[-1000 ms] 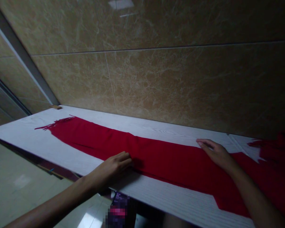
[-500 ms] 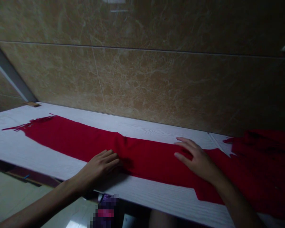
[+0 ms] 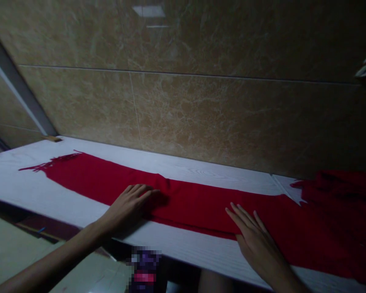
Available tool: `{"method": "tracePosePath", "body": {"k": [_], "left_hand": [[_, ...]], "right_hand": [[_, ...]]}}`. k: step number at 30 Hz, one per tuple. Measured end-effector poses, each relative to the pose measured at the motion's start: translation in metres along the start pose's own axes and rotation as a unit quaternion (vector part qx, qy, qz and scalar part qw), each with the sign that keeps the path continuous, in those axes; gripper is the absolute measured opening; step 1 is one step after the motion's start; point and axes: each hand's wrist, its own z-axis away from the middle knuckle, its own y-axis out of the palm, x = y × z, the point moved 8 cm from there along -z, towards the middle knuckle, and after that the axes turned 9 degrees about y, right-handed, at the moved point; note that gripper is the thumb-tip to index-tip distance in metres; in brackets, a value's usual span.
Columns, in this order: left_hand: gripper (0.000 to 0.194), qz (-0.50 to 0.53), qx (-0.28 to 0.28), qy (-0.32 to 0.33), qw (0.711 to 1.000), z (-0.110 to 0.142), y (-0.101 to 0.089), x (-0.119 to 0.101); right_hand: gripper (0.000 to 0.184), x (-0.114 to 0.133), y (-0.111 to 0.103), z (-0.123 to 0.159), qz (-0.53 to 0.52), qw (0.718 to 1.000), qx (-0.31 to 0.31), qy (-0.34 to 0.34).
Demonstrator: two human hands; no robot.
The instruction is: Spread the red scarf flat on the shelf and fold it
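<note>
A long red scarf (image 3: 198,203) lies stretched out along a white wood-grain table (image 3: 88,211), its fringed end at the left. It is narrow and looks folded lengthwise, with layered edges along the near side. My left hand (image 3: 136,199) rests on the scarf left of its middle, fingers extended beside a small ridge in the cloth. Toward the right, my right hand (image 3: 251,228) lies palm down over the near edge, fingers straight and slightly apart. At the far right the scarf runs into a bunched dark red heap (image 3: 338,195).
A brown marbled tile wall (image 3: 183,118) rises behind the table. A grey metal post (image 3: 21,85) stands at the left, with a small wooden block (image 3: 52,138) by its foot. Below the near edge are dark openings and a pale floor (image 3: 88,272).
My right hand has come from the scarf's far edge to its near edge, flattening there. My left hand's fingers have stretched out. The near edge now lies straighter.
</note>
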Motion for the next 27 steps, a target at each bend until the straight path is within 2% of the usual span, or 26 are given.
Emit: {"method": "tracePosePath", "body": {"k": [2,5,7,8,10,14,21,24,27], "left_hand": [[0.065,-0.006,0.024,-0.054,0.998,0.013,0.001,0.037],[0.067,-0.009,0.054,-0.126,0.991,0.044,0.0,0.099],[0.063,0.005,0.072,-0.155,0.985,0.067,-0.002,0.13],[0.064,0.013,0.063,-0.16,0.985,0.077,-0.006,0.139],[0.066,0.024,0.03,-0.17,0.985,0.093,-0.015,0.15],[0.062,0.048,0.002,-0.165,0.985,0.112,-0.022,0.148],[0.051,0.091,0.034,-0.119,0.988,0.104,-0.019,0.146],[0.052,0.097,0.038,-0.133,0.986,0.107,-0.018,0.161],[0.057,0.079,0.004,-0.167,0.983,0.121,-0.022,0.189]], "right_hand": [[0.076,-0.006,0.002,0.005,0.0,1.0,-0.019,-0.005],[0.084,-0.009,0.002,0.011,0.012,0.999,-0.041,-0.019],[0.086,-0.008,0.002,0.012,0.023,0.998,-0.043,-0.031],[0.086,-0.007,0.002,0.013,0.026,0.998,-0.04,-0.036],[0.085,-0.007,0.003,0.014,0.028,0.998,-0.029,-0.045],[0.085,-0.01,0.008,0.014,0.031,0.999,-0.005,-0.043],[0.083,-0.016,0.007,0.013,0.022,0.998,0.022,-0.051],[0.079,-0.019,0.006,0.013,0.014,0.998,0.034,-0.055],[0.073,-0.024,0.005,0.014,0.013,0.999,0.03,-0.042]]}}
